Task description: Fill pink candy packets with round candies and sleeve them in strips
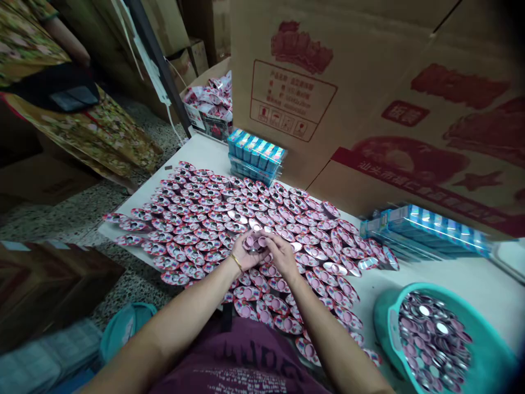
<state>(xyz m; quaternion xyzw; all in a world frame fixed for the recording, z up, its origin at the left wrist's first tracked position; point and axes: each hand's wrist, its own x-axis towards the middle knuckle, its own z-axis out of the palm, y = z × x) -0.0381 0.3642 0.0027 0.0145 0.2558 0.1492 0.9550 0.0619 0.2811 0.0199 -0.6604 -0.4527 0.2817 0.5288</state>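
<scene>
My left hand [241, 256] is cupped around several small pink round discs with shiny rims [249, 243], held over the middle of the table. Close against it, the fingers of my right hand [282, 255] are pinched together at one of these discs. Beneath both hands spread many oval red-and-white printed cards [207, 235], standing in tight rows. On the left side their centres show dark round openings. Pink discs sit in the centres of many cards nearer me and to the right. A few ovals around my hands look silvery.
A teal basin [385, 314] at the right holds a heap of the same discs [435, 345]. Shrink-wrapped blue boxes [256, 156] stand along the back, before large cartons [369, 82]. A person in a floral garment [77, 126] stands at left. A box of wrapped packets [213, 98] is behind.
</scene>
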